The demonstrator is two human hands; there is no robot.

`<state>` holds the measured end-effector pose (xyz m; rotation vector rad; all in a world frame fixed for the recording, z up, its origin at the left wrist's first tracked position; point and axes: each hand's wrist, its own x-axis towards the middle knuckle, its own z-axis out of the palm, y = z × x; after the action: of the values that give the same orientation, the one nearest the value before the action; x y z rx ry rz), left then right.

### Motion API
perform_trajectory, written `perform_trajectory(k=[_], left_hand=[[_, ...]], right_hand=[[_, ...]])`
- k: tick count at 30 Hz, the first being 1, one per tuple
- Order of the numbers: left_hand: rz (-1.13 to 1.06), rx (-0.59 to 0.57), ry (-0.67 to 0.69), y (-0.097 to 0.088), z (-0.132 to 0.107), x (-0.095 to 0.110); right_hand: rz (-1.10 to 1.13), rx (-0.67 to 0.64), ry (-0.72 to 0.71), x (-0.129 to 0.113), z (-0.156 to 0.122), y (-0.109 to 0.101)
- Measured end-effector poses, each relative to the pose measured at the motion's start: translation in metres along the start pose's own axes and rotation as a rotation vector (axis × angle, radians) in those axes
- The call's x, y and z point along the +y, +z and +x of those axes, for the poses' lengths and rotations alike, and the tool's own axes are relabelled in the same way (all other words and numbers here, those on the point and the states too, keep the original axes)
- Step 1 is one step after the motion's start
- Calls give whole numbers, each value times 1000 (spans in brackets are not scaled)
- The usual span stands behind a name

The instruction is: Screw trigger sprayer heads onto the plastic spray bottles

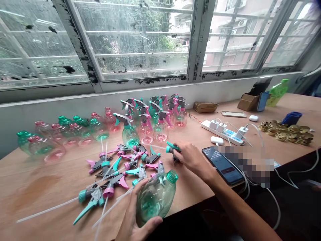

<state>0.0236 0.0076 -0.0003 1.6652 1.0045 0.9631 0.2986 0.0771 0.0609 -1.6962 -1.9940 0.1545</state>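
Observation:
My left hand (134,221) is wrapped round a clear green plastic bottle (154,197) with a teal threaded neck, held tilted near the table's front edge. My right hand (192,157) is closed on a grey and teal spray trigger head (173,150) just above the table. A loose pile of trigger heads (120,170) in teal, pink and grey, with long white dip tubes, lies between my hands and to the left.
Several finished spray bottles (152,115) stand near the wall. Capless green and pink bottles (62,135) lie at the left. A phone (222,164), power strip (222,130), cables, gold caps (288,130) and a cardboard box (248,100) occupy the right of the wooden table (37,180).

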Motion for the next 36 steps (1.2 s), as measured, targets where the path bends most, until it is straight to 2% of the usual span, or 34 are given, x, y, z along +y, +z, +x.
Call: perform_trajectory(k=[3,6,11,13,15,17,19,23,27,31,36], left_hand=[[-83,88,-38,5,2,7],[-168,211,-17,11,4,12],[-173,236,-35,5,4,4],[-185,269,-37,0,6,-1],[-222,299,-44,-2,7,-2],[-260,309,-64,-2,8,0],[-295,329,-70,1,8,4],[-427,354,-77,5,7,8],[-612,334,-113,7,6,10],[-672,339,-109,9,6,16],[-530,335,-71,7,6,13]], right_hand=[[161,133,-7,-2,-12,-4],[377,280,-50,-6,-27,-12],[662,412,-31,-14,-49,-30],[873,439,-31,-18,-52,-36],[1095,406,-19,-23,-54,-40],[1215,384,-8,-28,-56,-43],[1213,412,-13,-33,-59,-45],[1046,491,-19,-33,-63,-50],[912,566,14,-21,-65,-64],[919,650,56,-9,-68,-78],[865,536,41,-7,-67,-72]])
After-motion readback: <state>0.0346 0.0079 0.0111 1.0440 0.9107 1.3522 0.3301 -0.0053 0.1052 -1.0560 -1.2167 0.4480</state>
